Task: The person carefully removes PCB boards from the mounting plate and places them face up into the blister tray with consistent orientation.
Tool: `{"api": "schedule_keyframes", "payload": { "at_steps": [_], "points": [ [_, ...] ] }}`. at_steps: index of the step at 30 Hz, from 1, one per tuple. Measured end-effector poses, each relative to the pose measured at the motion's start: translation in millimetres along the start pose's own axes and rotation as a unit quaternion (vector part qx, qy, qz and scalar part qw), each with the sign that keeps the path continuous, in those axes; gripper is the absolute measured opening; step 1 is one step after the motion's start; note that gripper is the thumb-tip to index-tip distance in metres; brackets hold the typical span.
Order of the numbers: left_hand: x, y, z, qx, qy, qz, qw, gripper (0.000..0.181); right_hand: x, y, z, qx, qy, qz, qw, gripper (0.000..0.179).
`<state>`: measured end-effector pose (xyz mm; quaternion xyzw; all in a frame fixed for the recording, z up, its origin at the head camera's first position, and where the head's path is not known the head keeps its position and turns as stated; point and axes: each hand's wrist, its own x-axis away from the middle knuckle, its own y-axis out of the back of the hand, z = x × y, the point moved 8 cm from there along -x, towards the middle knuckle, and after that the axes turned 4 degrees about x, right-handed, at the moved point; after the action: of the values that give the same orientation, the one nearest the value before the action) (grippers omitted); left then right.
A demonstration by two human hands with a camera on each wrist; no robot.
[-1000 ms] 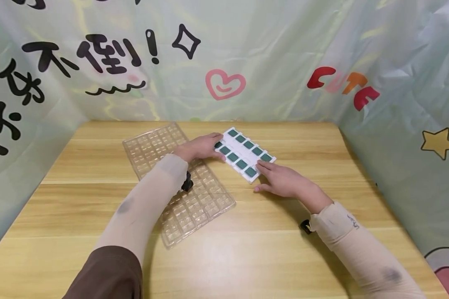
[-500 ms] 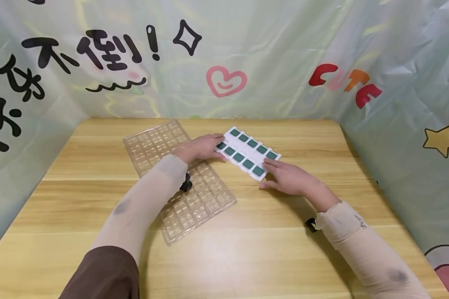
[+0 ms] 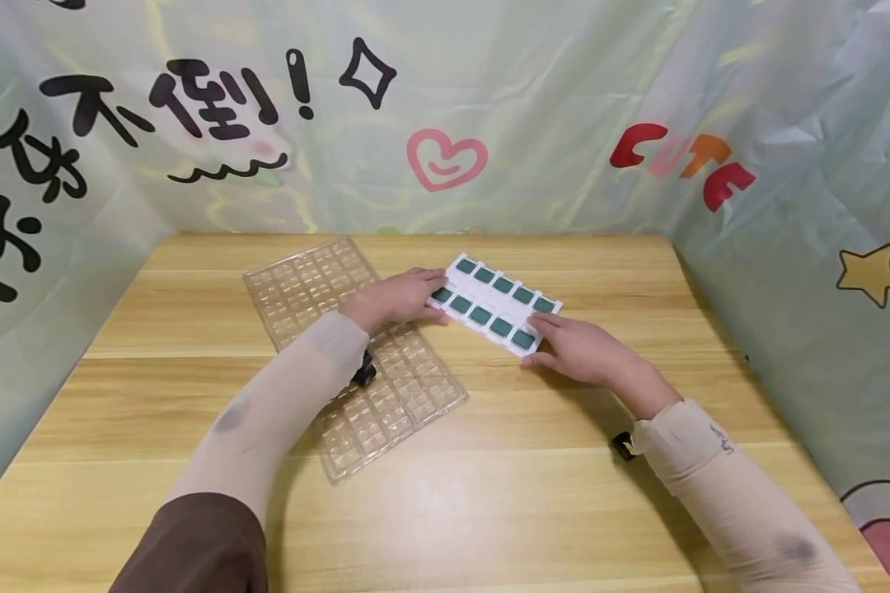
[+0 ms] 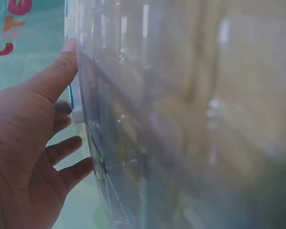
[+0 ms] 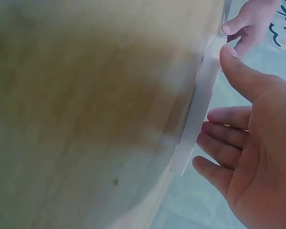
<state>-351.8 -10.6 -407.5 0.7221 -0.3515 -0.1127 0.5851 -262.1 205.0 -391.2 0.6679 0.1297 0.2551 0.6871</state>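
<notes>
A white rectangular panel (image 3: pixel 492 301) with two rows of dark green squares lies slantwise on the table in the head view. My left hand (image 3: pixel 402 297) rests at its left end, fingers on top and thumb by the near edge. At the right end my right hand (image 3: pixel 584 351) touches the panel's corner, thumb along the near side. In the right wrist view the fingers of the right hand (image 5: pixel 257 138) reach loosely to the white edge (image 5: pixel 196 112). The left wrist view shows the left hand (image 4: pixel 28 138) with spread, relaxed fingers beside the panel's edge (image 4: pixel 76 98).
A clear plastic tray (image 3: pixel 424 375) with many small compartments lies under my left forearm, partly covered by it. The wooden table (image 3: pixel 489 494) ends at a printed cloth (image 3: pixel 534 99) at the back and sides.
The panel's right end has shifted right and slightly away, turning the panel flatter across the table. My right hand has moved right with it, while the left hand stays nearly in place.
</notes>
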Motion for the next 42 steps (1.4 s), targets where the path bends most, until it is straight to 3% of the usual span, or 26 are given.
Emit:
{"api": "schedule_keyframes", "payload": {
  "at_steps": [8, 19, 30, 42],
  "points": [
    [5.3, -1.2, -1.4, -0.026, -0.030, -0.018, 0.9990, 0.078, -0.7, 0.6, -1.7, 0.032, 0.005, -0.013, 0.9994, 0.080],
    [11.8, -3.4, -6.7, -0.027, -0.053, -0.018, 0.9981, 0.072, 7.6, 0.4, -12.1, 0.010, 0.009, 0.001, 0.9999, 0.076],
    [12.3, -10.5, -24.0, -0.037, -0.081, 0.005, 0.9961, 0.078, 18.5, 0.7, -24.2, -0.013, 0.008, 0.014, 0.9998, 0.074],
    [14.0, -18.5, -45.3, -0.075, -0.108, 0.020, 0.9912, 0.069, 27.8, -0.7, -38.4, -0.022, 0.022, 0.011, 0.9995, 0.071]
  ]
}}
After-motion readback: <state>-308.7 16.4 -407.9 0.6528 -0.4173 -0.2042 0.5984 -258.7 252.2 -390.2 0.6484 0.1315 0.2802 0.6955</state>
